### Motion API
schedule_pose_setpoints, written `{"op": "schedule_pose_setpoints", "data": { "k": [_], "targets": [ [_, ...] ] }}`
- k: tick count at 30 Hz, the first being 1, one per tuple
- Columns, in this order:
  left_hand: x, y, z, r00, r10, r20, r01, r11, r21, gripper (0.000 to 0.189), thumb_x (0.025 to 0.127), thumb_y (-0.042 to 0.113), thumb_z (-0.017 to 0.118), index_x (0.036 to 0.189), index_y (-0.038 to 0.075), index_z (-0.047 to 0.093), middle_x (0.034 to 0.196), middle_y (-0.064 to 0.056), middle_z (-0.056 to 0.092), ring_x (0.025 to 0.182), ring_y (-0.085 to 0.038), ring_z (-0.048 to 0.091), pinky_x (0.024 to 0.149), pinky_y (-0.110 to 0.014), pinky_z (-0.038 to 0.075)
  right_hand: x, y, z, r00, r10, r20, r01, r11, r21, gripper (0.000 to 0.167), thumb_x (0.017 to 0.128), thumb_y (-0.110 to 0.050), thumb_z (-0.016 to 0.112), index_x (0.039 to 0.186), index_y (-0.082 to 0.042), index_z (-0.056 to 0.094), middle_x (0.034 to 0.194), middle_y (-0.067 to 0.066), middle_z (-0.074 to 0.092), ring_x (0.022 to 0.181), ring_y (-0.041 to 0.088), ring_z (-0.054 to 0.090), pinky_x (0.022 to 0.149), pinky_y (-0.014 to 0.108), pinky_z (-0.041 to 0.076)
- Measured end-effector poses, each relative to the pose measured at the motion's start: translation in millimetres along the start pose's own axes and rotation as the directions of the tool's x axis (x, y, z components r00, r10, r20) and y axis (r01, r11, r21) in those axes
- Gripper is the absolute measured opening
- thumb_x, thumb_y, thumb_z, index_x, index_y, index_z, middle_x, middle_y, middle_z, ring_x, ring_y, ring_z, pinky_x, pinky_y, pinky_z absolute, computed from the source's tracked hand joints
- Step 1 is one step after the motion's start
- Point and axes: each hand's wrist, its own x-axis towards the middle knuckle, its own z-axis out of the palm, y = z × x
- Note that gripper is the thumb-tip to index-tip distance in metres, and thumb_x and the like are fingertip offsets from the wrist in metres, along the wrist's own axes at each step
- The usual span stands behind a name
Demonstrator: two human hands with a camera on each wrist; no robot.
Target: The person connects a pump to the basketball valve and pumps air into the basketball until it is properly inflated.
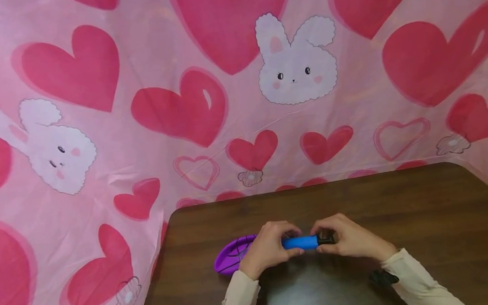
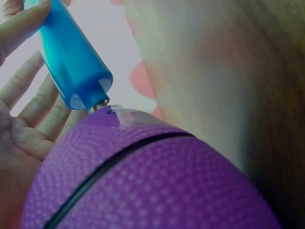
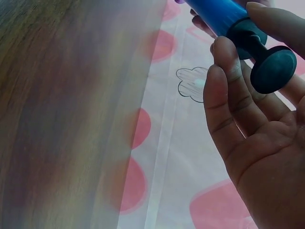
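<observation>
A blue hand pump (image 1: 303, 242) lies level across the space between both hands. My left hand (image 1: 266, 248) grips its barrel near the left end, thumb along the front. In the left wrist view, a metal needle at the pump's tip meets the top of a purple ball (image 2: 143, 171), which has a bumpy skin and a black seam. The ball looks sunken and partly flat in the head view, half behind my left hand. My right hand (image 1: 356, 237) pinches the pump's black collar with thumb and fingertips. Its black handle (image 3: 273, 69) sits close to the collar, facing the palm.
A dark wood table (image 1: 410, 215) spreads under the hands. A pink cloth (image 1: 152, 49) printed with hearts and rabbits hangs behind and at the sides. A black strap piece (image 1: 383, 278) is at my right wrist, by the cream sleeve.
</observation>
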Motion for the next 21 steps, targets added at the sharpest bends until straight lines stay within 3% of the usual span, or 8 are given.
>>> {"op": "schedule_pose_setpoints", "data": {
  "k": [9,14,17,21],
  "targets": [
    [1.6,-2.2,2.4,0.999,0.006,0.046,-0.005,1.0,-0.016,0.032,0.084,0.027,0.089,0.112,0.017,0.077,0.101,0.007,0.079,0.085,0.006,0.064,0.083,-0.012,0.053,-2.3,1.6,1.2,1.0,0.004,-0.013,-0.004,1.0,0.013,0.028,0.084,-0.014,0.088,0.105,-0.023,0.072,0.084,-0.011,0.072,0.073,-0.003,0.058,0.06,0.026,0.053],
    [3.1,-3.1,2.0,0.999,0.008,0.054,-0.005,0.999,-0.051,0.031,0.085,0.025,0.088,0.112,0.016,0.078,0.101,0.005,0.08,0.085,0.006,0.065,0.085,-0.013,0.053,-8.2,2.4,5.5,0.997,0.043,-0.067,-0.039,0.997,0.068,0.028,0.085,-0.012,0.086,0.106,-0.022,0.072,0.086,-0.008,0.074,0.074,0.0,0.061,0.062,0.026,0.055],
    [3.1,-3.9,0.8,0.999,0.013,0.043,-0.011,0.999,-0.053,0.03,0.085,0.026,0.088,0.112,0.016,0.078,0.101,0.005,0.08,0.085,0.006,0.065,0.084,-0.014,0.054,-13.6,2.6,11.3,0.984,0.107,-0.144,-0.09,0.989,0.116,0.026,0.085,-0.012,0.086,0.106,-0.02,0.073,0.091,-0.004,0.076,0.078,0.003,0.064,0.071,0.023,0.058],
    [2.0,-5.9,0.0,1.0,0.011,0.028,-0.01,0.998,-0.055,0.03,0.085,0.025,0.088,0.112,0.017,0.077,0.1,0.005,0.079,0.084,0.005,0.065,0.083,-0.015,0.054,-19.7,2.0,17.5,0.95,0.174,-0.258,-0.136,0.978,0.157,0.024,0.084,-0.011,0.087,0.103,-0.018,0.075,0.092,-0.001,0.077,0.079,0.005,0.067,0.074,0.024,0.06]
  ]
}}
